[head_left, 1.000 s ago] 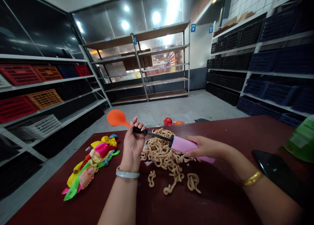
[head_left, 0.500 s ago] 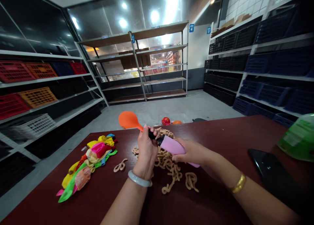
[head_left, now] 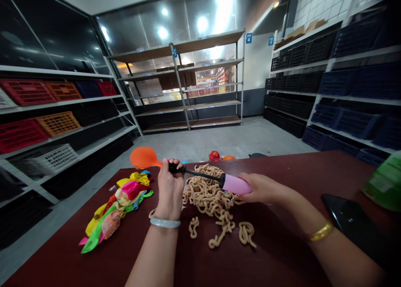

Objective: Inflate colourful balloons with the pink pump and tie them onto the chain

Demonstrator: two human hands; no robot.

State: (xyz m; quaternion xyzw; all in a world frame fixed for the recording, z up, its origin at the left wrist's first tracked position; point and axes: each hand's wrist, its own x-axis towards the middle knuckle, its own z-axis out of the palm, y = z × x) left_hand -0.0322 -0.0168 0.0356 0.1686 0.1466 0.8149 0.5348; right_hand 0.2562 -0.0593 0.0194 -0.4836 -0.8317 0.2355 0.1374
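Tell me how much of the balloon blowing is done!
Maybe done: round red thing beyond the table, but I can't tell if it's a finished balloon.
In hand: the orange balloon has some air, its neck at the left hand; the right hand grips the pink pump.
Left: the flat balloons piled on the table.

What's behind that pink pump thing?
Behind the pink plastic tube, you can see twisty tan strands on the dark red table. Whatever the tube and right hand cover can't be seen.
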